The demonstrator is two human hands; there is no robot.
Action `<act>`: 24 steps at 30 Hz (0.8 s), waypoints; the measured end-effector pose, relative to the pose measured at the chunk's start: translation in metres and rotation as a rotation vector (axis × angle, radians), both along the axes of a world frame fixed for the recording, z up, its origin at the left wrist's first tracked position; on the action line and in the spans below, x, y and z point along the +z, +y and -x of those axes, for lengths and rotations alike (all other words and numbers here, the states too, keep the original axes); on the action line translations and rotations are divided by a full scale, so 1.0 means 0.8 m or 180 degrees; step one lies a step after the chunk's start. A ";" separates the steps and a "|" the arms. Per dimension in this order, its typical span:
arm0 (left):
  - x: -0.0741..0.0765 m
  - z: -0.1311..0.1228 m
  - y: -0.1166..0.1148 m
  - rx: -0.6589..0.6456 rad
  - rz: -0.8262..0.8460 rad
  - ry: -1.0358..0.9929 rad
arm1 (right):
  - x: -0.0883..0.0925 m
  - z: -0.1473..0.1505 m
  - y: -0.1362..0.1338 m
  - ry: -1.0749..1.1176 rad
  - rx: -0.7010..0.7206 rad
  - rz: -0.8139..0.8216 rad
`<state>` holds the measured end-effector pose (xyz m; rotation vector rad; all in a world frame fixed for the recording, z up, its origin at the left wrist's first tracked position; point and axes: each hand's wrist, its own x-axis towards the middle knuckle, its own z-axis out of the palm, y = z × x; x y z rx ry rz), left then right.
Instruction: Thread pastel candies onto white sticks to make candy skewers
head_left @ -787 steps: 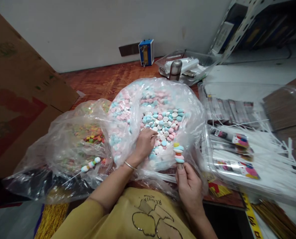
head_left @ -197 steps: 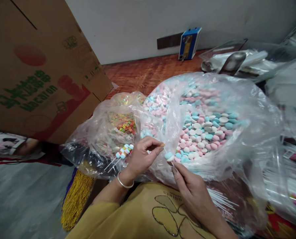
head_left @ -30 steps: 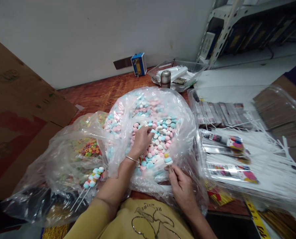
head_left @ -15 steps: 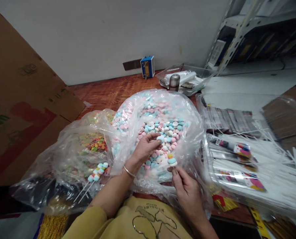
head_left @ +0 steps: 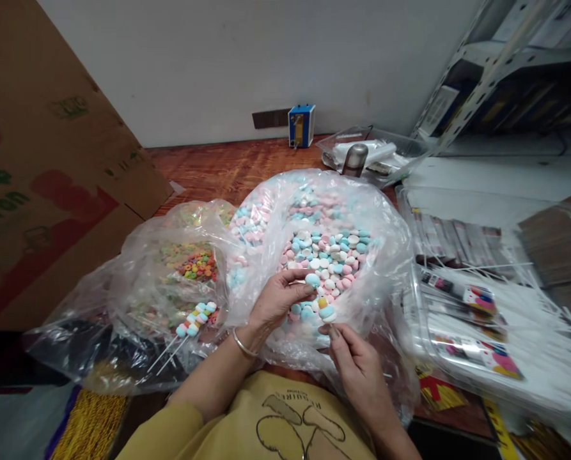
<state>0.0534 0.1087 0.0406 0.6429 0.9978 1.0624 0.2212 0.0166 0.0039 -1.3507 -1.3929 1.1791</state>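
Pinched in my left hand (head_left: 279, 299) is a blue and white marshmallow (head_left: 312, 280), just above and left of the tip of a skewer. My right hand (head_left: 355, 358) grips that skewer low down by its stick; a blue and white marshmallow (head_left: 328, 312) is threaded on it with small orange-yellow rings (head_left: 322, 303) above. Both hands are over the near side of a large clear bag (head_left: 385, 255) full of pink, blue and white marshmallows (head_left: 330, 252). Two filled skewers (head_left: 194, 321) lie to the left on another clear bag, which holds colourful cereal rings (head_left: 199, 267).
A big cardboard box (head_left: 50, 160) stands at the left. On the right, a clear tray (head_left: 417, 300) holds white sticks and printed packets. At the back are a blue box (head_left: 301, 126), a metal-topped cylinder (head_left: 355, 160) and a clear container (head_left: 410, 163).
My left hand has brought its marshmallow down closer to the tip of the skewer in my right hand. The whole view has shifted slightly, so things appear farther right.
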 end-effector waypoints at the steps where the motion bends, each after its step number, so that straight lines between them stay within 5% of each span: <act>1: 0.000 0.000 0.000 0.0038 0.0002 0.0031 | 0.000 0.000 -0.001 -0.0009 0.0006 0.0015; 9: -0.006 0.001 0.001 0.0066 -0.0176 0.0239 | 0.004 0.001 -0.004 0.0245 -0.0010 0.0404; 18: -0.010 0.004 -0.001 0.0018 -0.0862 0.0834 | 0.003 0.002 -0.008 0.1491 0.0197 0.1379; 24: -0.014 0.003 0.000 -0.0123 -0.1145 0.0995 | 0.018 0.010 -0.005 0.2096 -0.0049 0.1790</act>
